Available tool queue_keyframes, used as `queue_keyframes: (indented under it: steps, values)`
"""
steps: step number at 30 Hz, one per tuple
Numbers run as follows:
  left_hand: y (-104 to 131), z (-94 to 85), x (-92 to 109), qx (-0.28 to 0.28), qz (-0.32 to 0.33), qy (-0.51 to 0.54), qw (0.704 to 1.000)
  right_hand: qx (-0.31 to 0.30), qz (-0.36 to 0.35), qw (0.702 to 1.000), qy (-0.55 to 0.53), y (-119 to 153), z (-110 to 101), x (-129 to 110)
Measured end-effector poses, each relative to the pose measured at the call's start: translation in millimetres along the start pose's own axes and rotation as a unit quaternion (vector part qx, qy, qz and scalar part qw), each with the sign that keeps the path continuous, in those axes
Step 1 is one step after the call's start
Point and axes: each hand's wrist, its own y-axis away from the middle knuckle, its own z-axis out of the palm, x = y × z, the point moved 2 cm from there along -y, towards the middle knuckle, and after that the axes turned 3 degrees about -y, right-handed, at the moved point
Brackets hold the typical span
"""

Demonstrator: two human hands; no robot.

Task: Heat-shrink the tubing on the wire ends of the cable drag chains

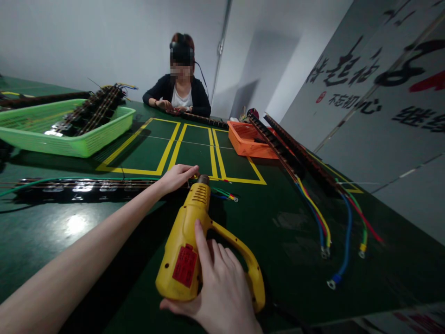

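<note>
A yellow heat gun (179,250) lies in front of me, nozzle pointing away. My right hand (222,283) is wrapped around its body, index finger stretched along the side and thumb at the rear end. Just past the nozzle, my left hand (179,178) is closed in a pinch on a thin wire (222,180), though the nozzle partly hides the fingertips. Beside that hand a long black strip (86,190) with shiny metal plates lies across the table, a green wire along its back edge. Short coloured leads with a ring terminal (233,198) come out at its right end.
A green basket (69,147) holding similar strips stands at the left. An orange basket (252,148) is at the right; strips (306,162) with lug-ended cables (342,250) lie by it. Yellow tape (170,148) marks the green table. Across it, a person (181,88) handles another strip.
</note>
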Motion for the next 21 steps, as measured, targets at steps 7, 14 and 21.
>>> queue_keyframes:
  steps: [7, 14, 21]
  values:
    - [1, -0.4, -2, -0.027, -0.015, 0.003, 1.0, 0.005, -0.067, 0.997, 0.048, -2, 1, -5]
    - [1, -2.3, -1, -0.047, 0.027, 0.003, 0.999, 0.018, -0.059, 0.998, 0.029, 0, -4, 9]
    - [0, -3.6, 3, -0.057, 0.031, 0.036, 0.997, 0.026, 0.011, 0.999, 0.014, 10, -16, 40]
